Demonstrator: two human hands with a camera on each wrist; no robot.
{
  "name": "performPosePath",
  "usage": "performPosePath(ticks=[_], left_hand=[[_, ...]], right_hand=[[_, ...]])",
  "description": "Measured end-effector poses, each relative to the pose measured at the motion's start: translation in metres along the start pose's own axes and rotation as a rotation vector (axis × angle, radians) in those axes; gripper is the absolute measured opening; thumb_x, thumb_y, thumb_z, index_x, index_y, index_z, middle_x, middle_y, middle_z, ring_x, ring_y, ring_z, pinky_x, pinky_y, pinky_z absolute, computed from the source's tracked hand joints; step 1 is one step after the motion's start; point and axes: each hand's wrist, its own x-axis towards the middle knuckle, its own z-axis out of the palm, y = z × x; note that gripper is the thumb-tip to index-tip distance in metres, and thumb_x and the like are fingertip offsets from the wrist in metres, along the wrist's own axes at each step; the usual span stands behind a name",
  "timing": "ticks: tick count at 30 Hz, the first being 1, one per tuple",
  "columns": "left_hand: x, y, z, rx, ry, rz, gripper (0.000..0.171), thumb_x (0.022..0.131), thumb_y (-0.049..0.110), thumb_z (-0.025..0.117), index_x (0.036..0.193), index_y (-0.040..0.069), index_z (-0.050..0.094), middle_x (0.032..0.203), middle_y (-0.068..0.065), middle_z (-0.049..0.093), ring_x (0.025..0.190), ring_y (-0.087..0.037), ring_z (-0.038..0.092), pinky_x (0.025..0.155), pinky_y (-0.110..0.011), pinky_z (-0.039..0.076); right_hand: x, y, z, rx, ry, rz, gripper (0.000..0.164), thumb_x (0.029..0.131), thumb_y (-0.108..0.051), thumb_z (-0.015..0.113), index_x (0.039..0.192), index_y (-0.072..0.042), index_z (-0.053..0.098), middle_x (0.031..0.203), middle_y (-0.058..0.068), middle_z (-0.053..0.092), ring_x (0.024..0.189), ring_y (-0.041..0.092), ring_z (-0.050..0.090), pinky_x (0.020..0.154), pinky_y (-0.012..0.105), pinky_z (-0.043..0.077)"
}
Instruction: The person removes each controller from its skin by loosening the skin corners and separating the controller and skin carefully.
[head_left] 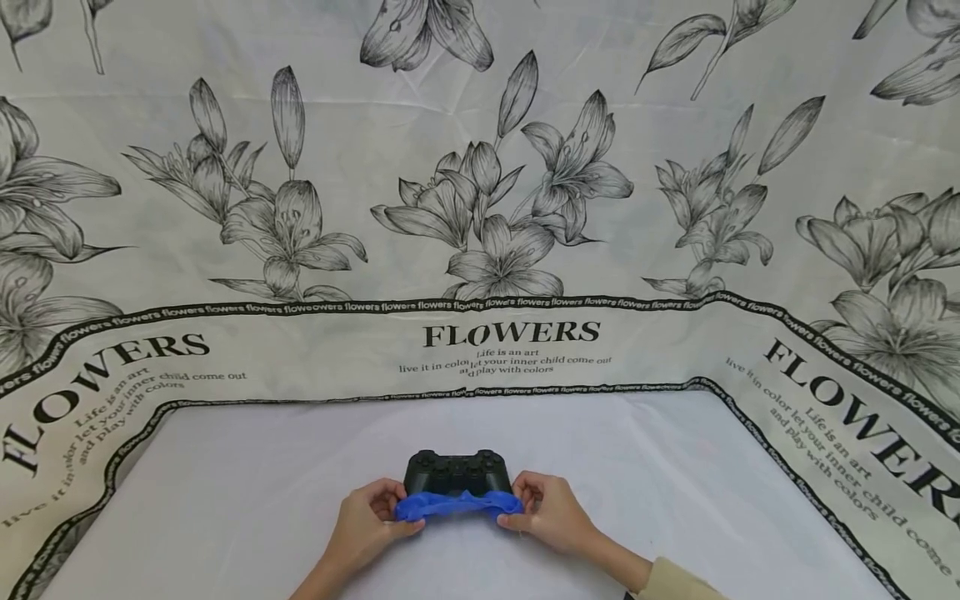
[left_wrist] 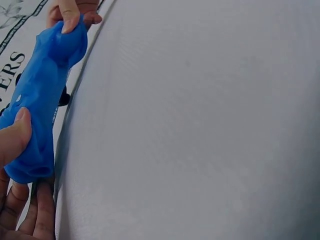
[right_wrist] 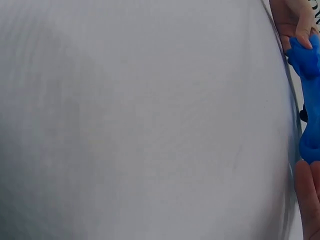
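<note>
Left hand and right hand pinch 1 end each of blue cover across black controller, short of surface's far edge; I'd say to spread it.

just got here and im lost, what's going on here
A person's left hand and right hand grip a soft blue cover at its two ends, over a white table. It is around the near, handle side of a black game controller; the far side is bare.
</note>
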Motion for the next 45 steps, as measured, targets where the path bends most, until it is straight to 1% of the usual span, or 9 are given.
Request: performPosePath(ticks=[5,12,17,20,25,31,35,39,45], left_hand=[[-0.003,0.002,0.003,0.002,0.022,-0.002,0.04,0.058,0.004,0.089,0.086,-0.001,0.06,0.071,-0.004,0.056,0.059,-0.005,0.053,0.058,-0.016,0.05],[-0.008,0.004,0.009,-0.02,0.11,-0.003,0.038,0.056,-0.001,0.089,0.086,-0.001,0.064,0.071,-0.006,0.058,0.059,-0.006,0.06,0.063,-0.016,0.055],[-0.01,0.008,0.013,0.029,0.155,-0.005,0.038,0.056,0.001,0.089,0.086,0.0,0.065,0.071,-0.005,0.058,0.06,-0.006,0.06,0.063,-0.016,0.055],[-0.011,0.009,0.015,0.034,0.185,-0.003,0.038,0.055,0.002,0.09,0.084,0.001,0.066,0.069,-0.004,0.058,0.058,-0.004,0.061,0.061,-0.015,0.054],[-0.012,0.01,0.016,0.06,0.226,0.026,0.036,0.054,0.003,0.091,0.082,0.002,0.068,0.066,-0.004,0.06,0.055,0.0,0.062,0.058,-0.014,0.053],[-0.013,0.014,0.017,0.144,0.218,0.019,0.03,0.058,0.013,0.091,0.077,0.007,0.07,0.063,0.001,0.06,0.052,0.0,0.055,0.054,-0.015,0.048],[-0.013,0.016,0.014,0.181,0.219,0.026,0.025,0.06,0.016,0.09,0.074,0.01,0.071,0.062,0.002,0.06,0.051,0.0,0.054,0.052,-0.016,0.044],[-0.015,0.015,0.013,0.198,0.209,0.008,0.025,0.06,0.017,0.09,0.074,0.009,0.072,0.061,0.003,0.061,0.052,0.0,0.054,0.051,-0.016,0.044],[-0.019,0.015,0.018,0.226,0.225,0.015,0.026,0.058,0.017,0.091,0.073,0.007,0.073,0.062,0.002,0.063,0.054,0.0,0.054,0.054,-0.016,0.047]], right_hand=[[-0.003,-0.005,0.002,-0.054,0.01,0.03,0.029,0.071,-0.023,0.084,0.079,-0.01,0.059,0.064,-0.007,0.049,0.052,-0.002,0.044,0.046,0.015,0.037],[-0.004,-0.01,0.001,-0.141,0.022,0.0,0.031,0.071,-0.022,0.085,0.076,-0.011,0.057,0.063,-0.005,0.048,0.052,-0.003,0.04,0.048,0.014,0.035],[-0.003,-0.011,0.0,-0.172,0.034,-0.013,0.031,0.069,-0.022,0.086,0.075,-0.011,0.058,0.062,-0.005,0.05,0.052,-0.003,0.041,0.047,0.015,0.037],[-0.004,-0.013,0.0,-0.202,0.043,-0.015,0.031,0.069,-0.022,0.086,0.075,-0.012,0.057,0.061,-0.007,0.049,0.051,-0.003,0.042,0.048,0.015,0.037],[-0.005,-0.017,0.0,-0.26,0.066,-0.027,0.032,0.069,-0.022,0.086,0.074,-0.013,0.055,0.06,-0.009,0.048,0.051,-0.002,0.042,0.047,0.016,0.037],[-0.004,-0.018,0.001,-0.303,0.066,-0.051,0.033,0.07,-0.021,0.085,0.073,-0.013,0.054,0.058,-0.01,0.046,0.05,-0.003,0.04,0.047,0.016,0.036],[-0.002,-0.016,0.002,-0.331,0.068,-0.094,0.032,0.07,-0.022,0.085,0.072,-0.015,0.053,0.058,-0.011,0.045,0.05,-0.004,0.038,0.048,0.015,0.034],[-0.002,-0.015,0.003,-0.366,0.07,-0.144,0.029,0.071,-0.019,0.084,0.074,-0.016,0.055,0.058,-0.01,0.047,0.051,-0.005,0.038,0.048,0.015,0.035],[-0.002,-0.014,0.003,-0.416,0.066,-0.167,0.022,0.072,-0.012,0.082,0.077,-0.016,0.06,0.059,-0.011,0.049,0.052,-0.005,0.039,0.049,0.014,0.035]])
